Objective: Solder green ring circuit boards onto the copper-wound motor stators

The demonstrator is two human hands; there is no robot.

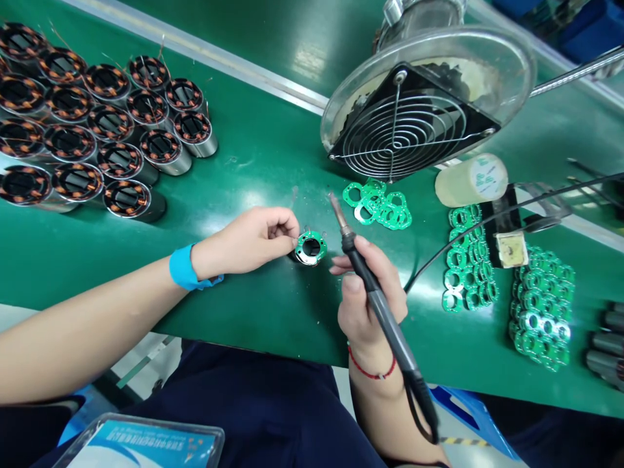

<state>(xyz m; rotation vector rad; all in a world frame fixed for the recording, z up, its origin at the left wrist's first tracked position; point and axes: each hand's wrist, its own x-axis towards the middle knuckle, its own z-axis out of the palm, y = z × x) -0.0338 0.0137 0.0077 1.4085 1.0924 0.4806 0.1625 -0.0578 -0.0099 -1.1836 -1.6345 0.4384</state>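
My right hand (354, 311) is closed around a soldering iron (385, 315), whose tip points up and away, above the bench. Left of it, a motor stator stands on the bench with a round green circuit board (319, 243) on top; a dark opening shows through the board's middle. My left hand (253, 242), with a blue band at the wrist, is closed in a pinch at the board's left edge. Whatever lies between thumb and fingers is too small to make out. The iron's tip is apart from the board.
Wound stators (160, 146) with copper coils stand in rows at the left. A fan (400, 130) overhangs the back. Loose ring boards (390, 211) lie beneath it. Board panels (465, 260), a yellowish roll (451, 184) and a stacked board pile (541, 305) sit right, near the iron's cable (451, 242).
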